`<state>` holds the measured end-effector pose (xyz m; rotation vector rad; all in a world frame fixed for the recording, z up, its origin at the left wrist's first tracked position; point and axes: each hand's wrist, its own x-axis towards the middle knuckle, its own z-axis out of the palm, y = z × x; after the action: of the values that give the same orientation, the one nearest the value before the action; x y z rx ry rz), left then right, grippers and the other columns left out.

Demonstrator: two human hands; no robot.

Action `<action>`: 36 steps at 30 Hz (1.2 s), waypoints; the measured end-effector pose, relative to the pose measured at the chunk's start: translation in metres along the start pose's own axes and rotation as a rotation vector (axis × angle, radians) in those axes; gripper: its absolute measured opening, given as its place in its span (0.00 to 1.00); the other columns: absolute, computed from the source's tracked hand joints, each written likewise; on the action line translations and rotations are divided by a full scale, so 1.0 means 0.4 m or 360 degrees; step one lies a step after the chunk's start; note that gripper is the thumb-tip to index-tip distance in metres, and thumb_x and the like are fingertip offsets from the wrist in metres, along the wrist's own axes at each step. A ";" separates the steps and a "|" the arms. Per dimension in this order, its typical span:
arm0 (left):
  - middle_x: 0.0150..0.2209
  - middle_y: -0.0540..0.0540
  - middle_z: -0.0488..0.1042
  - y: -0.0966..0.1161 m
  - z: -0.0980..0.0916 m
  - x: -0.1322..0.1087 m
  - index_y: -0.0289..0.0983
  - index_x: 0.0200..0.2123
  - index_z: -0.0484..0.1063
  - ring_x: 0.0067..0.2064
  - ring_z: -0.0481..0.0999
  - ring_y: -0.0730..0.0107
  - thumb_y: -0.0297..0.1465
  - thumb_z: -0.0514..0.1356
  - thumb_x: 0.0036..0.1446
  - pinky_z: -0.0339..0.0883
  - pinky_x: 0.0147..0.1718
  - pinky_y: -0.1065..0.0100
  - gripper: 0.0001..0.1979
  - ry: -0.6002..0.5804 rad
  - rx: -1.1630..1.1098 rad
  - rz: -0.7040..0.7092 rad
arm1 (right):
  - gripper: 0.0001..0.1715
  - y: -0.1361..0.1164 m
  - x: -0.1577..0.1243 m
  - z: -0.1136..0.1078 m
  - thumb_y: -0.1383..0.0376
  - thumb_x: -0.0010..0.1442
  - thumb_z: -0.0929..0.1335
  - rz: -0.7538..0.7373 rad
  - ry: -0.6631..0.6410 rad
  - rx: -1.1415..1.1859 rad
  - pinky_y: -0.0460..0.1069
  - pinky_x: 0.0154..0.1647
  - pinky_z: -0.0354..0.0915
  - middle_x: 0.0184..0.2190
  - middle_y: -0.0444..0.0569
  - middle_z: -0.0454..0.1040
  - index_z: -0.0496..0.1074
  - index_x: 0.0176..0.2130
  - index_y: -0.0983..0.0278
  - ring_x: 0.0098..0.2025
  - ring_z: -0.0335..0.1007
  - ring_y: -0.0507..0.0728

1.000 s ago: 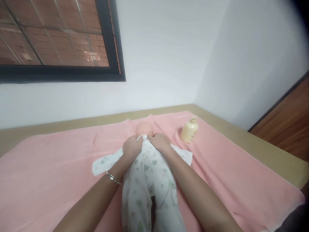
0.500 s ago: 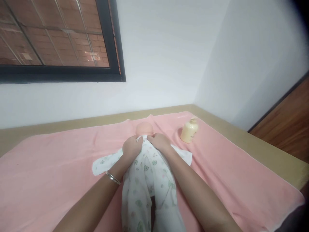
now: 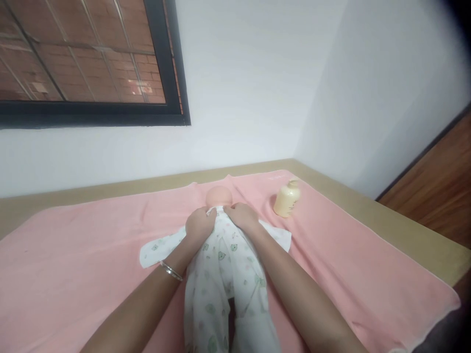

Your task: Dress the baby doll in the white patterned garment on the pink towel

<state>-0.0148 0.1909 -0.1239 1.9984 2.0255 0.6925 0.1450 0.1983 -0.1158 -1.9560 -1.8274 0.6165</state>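
A baby doll, its round bare head (image 3: pixel 219 196) at the far end, lies on a pink towel (image 3: pixel 91 260). Over it spreads a white baby romper (image 3: pixel 222 250) with a green leaf and animal print, sleeves out to both sides and legs reaching toward me. My left hand (image 3: pixel 200 223), with a silver bangle on the wrist, is closed on the left of the romper's neckline. On the neckline's right side, my right hand (image 3: pixel 241 215) grips the cloth with its thumb on top. Both hands sit just below the doll's head; most fingertips are hidden.
A cream pump bottle (image 3: pixel 287 200) stands on the towel to the right of the doll. Behind the towel runs a tan surface edge (image 3: pixel 176 179) along a white wall (image 3: pixel 239 98). A dark-framed window (image 3: pixel 178 113) is at upper left, and a wooden panel (image 3: pixel 430 181) at right.
Almost nothing differs. The whole view has shifted very slightly; both hands keep their hold on the romper's neckline.
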 end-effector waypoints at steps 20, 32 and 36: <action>0.32 0.40 0.76 -0.001 0.000 0.004 0.35 0.31 0.74 0.31 0.71 0.63 0.45 0.44 0.56 0.54 0.27 0.69 0.25 -0.0020 0.0000 -0.0008 | 0.31 -0.005 -0.001 0.007 0.47 0.58 0.55 0.0003 0.0011 -0.0079 0.51 0.36 0.61 0.40 0.56 0.75 0.74 0.41 0.62 0.41 0.70 0.62; 0.31 0.40 0.76 0.003 -0.003 0.000 0.35 0.31 0.74 0.31 0.71 0.64 0.44 0.44 0.56 0.54 0.26 0.69 0.24 -0.0024 -0.0017 -0.0019 | 0.31 -0.008 -0.003 0.006 0.47 0.58 0.54 -0.0005 0.0026 -0.0080 0.52 0.35 0.61 0.38 0.55 0.75 0.74 0.39 0.62 0.39 0.71 0.62; 0.33 0.40 0.76 -0.001 0.001 0.003 0.35 0.32 0.75 0.31 0.72 0.64 0.45 0.44 0.56 0.54 0.27 0.69 0.24 -0.0020 -0.0016 -0.0013 | 0.30 -0.013 -0.008 0.002 0.47 0.59 0.54 -0.0001 0.0009 -0.0088 0.52 0.37 0.61 0.38 0.54 0.75 0.74 0.39 0.61 0.40 0.71 0.62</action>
<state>-0.0151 0.1919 -0.1243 1.9829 2.0181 0.6850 0.1402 0.1957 -0.1135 -1.9901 -1.8605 0.5655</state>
